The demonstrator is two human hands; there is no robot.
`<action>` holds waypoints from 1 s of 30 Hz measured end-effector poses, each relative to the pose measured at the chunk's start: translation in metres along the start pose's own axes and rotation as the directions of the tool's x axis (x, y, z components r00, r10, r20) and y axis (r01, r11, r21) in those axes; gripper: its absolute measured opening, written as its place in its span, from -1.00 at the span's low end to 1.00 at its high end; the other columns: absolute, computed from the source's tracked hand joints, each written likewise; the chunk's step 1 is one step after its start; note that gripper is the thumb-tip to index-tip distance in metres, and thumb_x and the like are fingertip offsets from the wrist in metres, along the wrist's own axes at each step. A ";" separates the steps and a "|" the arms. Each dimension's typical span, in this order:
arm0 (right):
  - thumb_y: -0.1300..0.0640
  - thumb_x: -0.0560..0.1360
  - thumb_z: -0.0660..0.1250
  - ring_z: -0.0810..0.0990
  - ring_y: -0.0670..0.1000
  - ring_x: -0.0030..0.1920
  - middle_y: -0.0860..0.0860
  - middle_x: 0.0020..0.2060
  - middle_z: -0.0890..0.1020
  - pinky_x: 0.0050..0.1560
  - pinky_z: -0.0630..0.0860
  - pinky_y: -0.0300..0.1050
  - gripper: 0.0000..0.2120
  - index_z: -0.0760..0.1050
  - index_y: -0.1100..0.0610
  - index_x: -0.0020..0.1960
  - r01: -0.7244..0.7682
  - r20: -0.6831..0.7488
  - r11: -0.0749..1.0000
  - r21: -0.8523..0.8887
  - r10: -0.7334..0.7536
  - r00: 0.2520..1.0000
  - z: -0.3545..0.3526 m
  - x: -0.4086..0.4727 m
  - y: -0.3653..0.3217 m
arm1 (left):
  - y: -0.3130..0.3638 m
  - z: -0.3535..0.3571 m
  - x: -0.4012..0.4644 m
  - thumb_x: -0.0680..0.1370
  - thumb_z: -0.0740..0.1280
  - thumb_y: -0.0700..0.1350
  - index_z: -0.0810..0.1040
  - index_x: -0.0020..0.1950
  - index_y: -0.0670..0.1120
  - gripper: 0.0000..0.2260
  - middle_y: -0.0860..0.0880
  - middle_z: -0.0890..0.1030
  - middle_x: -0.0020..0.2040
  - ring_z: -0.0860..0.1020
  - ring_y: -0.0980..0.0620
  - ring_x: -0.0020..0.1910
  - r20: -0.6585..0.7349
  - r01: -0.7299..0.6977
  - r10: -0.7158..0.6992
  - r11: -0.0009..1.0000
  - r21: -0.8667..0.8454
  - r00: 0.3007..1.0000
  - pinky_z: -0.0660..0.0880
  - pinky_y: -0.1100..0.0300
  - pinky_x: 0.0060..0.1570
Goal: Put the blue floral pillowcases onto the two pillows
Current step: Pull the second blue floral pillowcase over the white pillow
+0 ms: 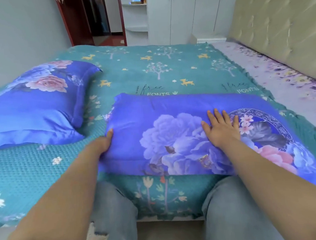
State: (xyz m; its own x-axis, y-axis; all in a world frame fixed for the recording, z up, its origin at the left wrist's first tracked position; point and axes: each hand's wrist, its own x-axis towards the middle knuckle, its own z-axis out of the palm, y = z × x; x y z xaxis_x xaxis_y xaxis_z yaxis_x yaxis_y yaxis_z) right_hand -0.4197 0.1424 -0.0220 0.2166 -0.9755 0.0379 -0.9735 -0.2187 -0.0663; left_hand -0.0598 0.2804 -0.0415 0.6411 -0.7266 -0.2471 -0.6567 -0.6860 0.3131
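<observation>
Right hand (222, 129) lay flat, fingers (217, 115) spread on the near cased pillow (173, 137), left hand (104, 143) gripped its left edge, second cased pillow (33, 108) lay apart on the bed (159, 70).

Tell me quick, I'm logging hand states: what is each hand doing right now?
Left hand: grips the left edge of the near pillow.
Right hand: open, fingers straight, pressing flat on top of the same pillow.

Even, soft daylight, bright; shadows faint. Mild sheen on pillowcase (39, 110). Wide-angle bending at edges; overall slightly soft, forearms near camera blurred.
</observation>
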 end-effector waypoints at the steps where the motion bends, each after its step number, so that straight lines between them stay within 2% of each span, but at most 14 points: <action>1: -0.24 0.58 -0.19 -0.16 0.02 0.53 -0.11 0.54 -0.08 0.47 -0.26 0.17 -0.43 -0.11 -0.09 0.54 -0.043 -0.012 0.999 0.016 0.043 0.999 0.003 -0.003 0.006 | -0.028 0.010 0.016 0.59 0.19 0.07 0.30 0.46 -0.13 -0.51 -0.21 0.30 0.46 0.29 -0.18 0.42 0.042 0.027 -0.026 1.000 -0.013 0.999 0.17 -0.03 0.43; 3: -0.16 0.60 -0.17 -0.14 0.05 0.53 -0.08 0.54 -0.05 0.47 -0.25 0.17 -0.46 -0.06 -0.04 0.55 -0.091 -0.020 0.994 0.056 0.092 0.996 0.004 -0.005 0.001 | -0.061 0.024 0.043 0.43 0.25 0.10 0.45 0.33 -0.05 -0.50 -0.20 0.48 0.32 0.46 -0.20 0.27 0.011 0.026 -0.026 0.997 -0.067 1.000 0.38 -0.07 0.27; 5: -0.05 0.62 -0.12 -0.12 0.08 0.53 -0.05 0.54 -0.01 0.47 -0.24 0.17 -0.49 0.00 0.02 0.55 -0.117 -0.035 0.986 0.116 0.122 0.992 -0.002 -0.005 -0.013 | -0.041 0.006 0.025 0.43 0.24 -0.02 0.48 0.29 -0.05 -0.58 -0.23 0.51 0.24 0.48 -0.25 0.21 -0.239 -0.010 -0.063 0.956 -0.295 0.969 0.43 -0.06 0.19; 7: 0.03 0.61 -0.07 -0.07 0.08 0.53 -0.04 0.54 0.05 0.48 -0.20 0.15 -0.51 0.05 0.05 0.53 -0.105 -0.064 0.980 0.168 0.117 0.991 -0.006 -0.007 -0.025 | 0.002 -0.030 -0.020 0.46 0.19 -0.24 0.50 0.27 -0.07 -0.61 -0.23 0.49 0.21 0.44 -0.28 0.19 -0.580 -0.128 -0.119 0.921 -0.368 0.806 0.38 -0.08 0.16; 8: 0.04 0.61 -0.06 -0.05 0.08 0.53 -0.05 0.53 0.07 0.48 -0.18 0.14 -0.51 0.08 0.06 0.53 -0.089 -0.083 0.978 0.190 0.107 0.991 -0.006 -0.011 -0.028 | 0.022 -0.044 -0.032 0.45 0.17 -0.27 0.52 0.26 -0.07 -0.60 -0.21 0.49 0.22 0.43 -0.27 0.19 -0.682 -0.209 -0.102 0.910 -0.358 0.724 0.37 -0.07 0.16; 10: 0.01 0.61 -0.04 -0.02 0.06 0.53 -0.06 0.53 0.10 0.49 -0.15 0.12 -0.53 0.11 0.04 0.52 -0.045 -0.121 0.970 0.239 0.076 0.990 0.000 -0.019 -0.037 | 0.056 -0.053 -0.045 0.48 0.15 -0.24 0.53 0.25 -0.07 -0.62 -0.14 0.51 0.24 0.43 -0.23 0.21 -0.748 -0.420 0.075 0.862 -0.284 0.659 0.35 -0.01 0.20; 13: -0.05 0.62 -0.02 0.01 0.03 0.52 -0.10 0.52 0.14 0.48 -0.14 0.09 -0.53 0.14 -0.02 0.51 0.038 -0.171 0.965 0.260 0.007 0.985 0.005 -0.028 -0.055 | 0.114 -0.038 -0.051 0.56 0.14 0.07 0.43 0.36 0.06 -0.62 0.01 0.43 0.38 0.34 -0.10 0.37 -0.515 -0.631 0.511 0.772 -0.078 0.688 0.24 0.02 0.36; 16: -0.02 0.60 -0.03 0.05 0.00 0.52 -0.15 0.50 0.16 0.47 -0.12 0.11 -0.53 0.14 -0.07 0.51 0.186 -0.209 0.964 0.189 -0.146 0.967 0.009 -0.031 -0.067 | 0.167 -0.010 -0.052 0.62 -0.01 0.18 0.20 0.47 0.21 -0.59 0.12 0.14 0.53 0.05 0.00 0.52 -0.144 -0.652 0.656 0.754 0.080 0.741 -0.08 -0.10 0.46; 19: 0.01 0.56 -0.07 0.10 -0.02 0.51 -0.12 0.48 0.25 0.48 -0.12 0.09 -0.50 0.16 -0.04 0.49 0.383 -0.206 0.918 0.101 -0.357 0.911 0.005 -0.022 -0.070 | 0.193 0.002 -0.040 0.61 -0.12 0.22 0.13 0.48 0.26 -0.57 0.14 0.00 0.55 -0.06 -0.02 0.54 0.049 -0.624 0.625 0.766 0.153 0.779 -0.24 -0.22 0.42; 21: -0.05 0.60 -0.05 0.06 -0.04 0.52 -0.14 0.49 0.20 0.46 -0.22 0.17 -0.54 0.14 -0.08 0.50 0.385 -0.152 0.922 0.051 -0.374 0.915 -0.002 -0.007 -0.065 | 0.191 0.000 -0.026 0.58 -0.11 0.30 0.08 0.50 0.26 -0.51 0.14 -0.04 0.56 -0.09 -0.04 0.54 0.073 -0.562 0.563 0.791 0.240 0.823 -0.24 -0.27 0.40; 24: -0.25 0.58 -0.10 -0.11 -0.02 0.53 -0.18 0.53 -0.02 0.42 -0.32 0.22 -0.46 -0.01 -0.16 0.53 0.154 -0.004 0.986 0.056 -0.154 0.988 -0.010 0.016 -0.032 | 0.164 -0.003 0.002 0.48 -0.12 0.44 -0.06 0.51 0.26 -0.37 0.15 -0.12 0.55 -0.16 -0.08 0.53 0.056 -0.375 0.376 0.875 0.305 0.925 -0.22 -0.31 0.38; 26: -0.31 0.56 -0.13 -0.17 -0.01 0.53 -0.14 0.54 -0.09 0.45 -0.30 0.17 -0.39 -0.07 -0.11 0.54 -0.016 0.017 0.996 0.086 0.015 1.000 -0.003 0.014 -0.003 | 0.129 -0.004 0.022 0.44 -0.11 0.48 -0.08 0.51 0.26 -0.31 0.18 -0.14 0.55 -0.18 -0.11 0.53 0.013 -0.247 0.251 0.940 0.236 0.968 -0.18 -0.34 0.38; 28: -0.29 0.56 -0.12 -0.17 0.01 0.53 -0.08 0.54 -0.09 0.48 -0.28 0.12 -0.36 -0.07 -0.03 0.55 -0.116 -0.026 0.986 0.123 0.120 0.992 0.009 0.000 0.011 | 0.091 -0.006 0.031 0.34 -0.07 0.55 -0.09 0.52 0.23 -0.19 0.16 -0.14 0.55 -0.11 -0.15 0.53 -0.012 -0.117 0.119 0.989 0.088 0.993 -0.10 -0.33 0.39; 30: -0.19 0.59 -0.08 -0.09 0.04 0.53 0.01 0.54 -0.01 0.49 -0.20 0.11 -0.39 -0.01 0.09 0.54 -0.201 -0.065 0.968 0.147 0.213 0.975 0.010 -0.018 0.010 | 0.062 -0.001 0.035 0.25 0.06 0.59 0.00 0.54 0.07 0.00 -0.02 0.01 0.56 0.09 -0.19 0.51 -0.014 -0.002 -0.001 0.986 -0.165 1.000 0.03 -0.21 0.44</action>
State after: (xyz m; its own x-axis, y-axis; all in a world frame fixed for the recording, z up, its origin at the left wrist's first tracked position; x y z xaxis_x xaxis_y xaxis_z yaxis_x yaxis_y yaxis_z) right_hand -0.4327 0.1575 -0.0330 -0.0005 -0.9962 0.0874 -0.9758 -0.0186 -0.2181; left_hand -0.0775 0.2128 -0.0299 0.6468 -0.7256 -0.2348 -0.5831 -0.6690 0.4609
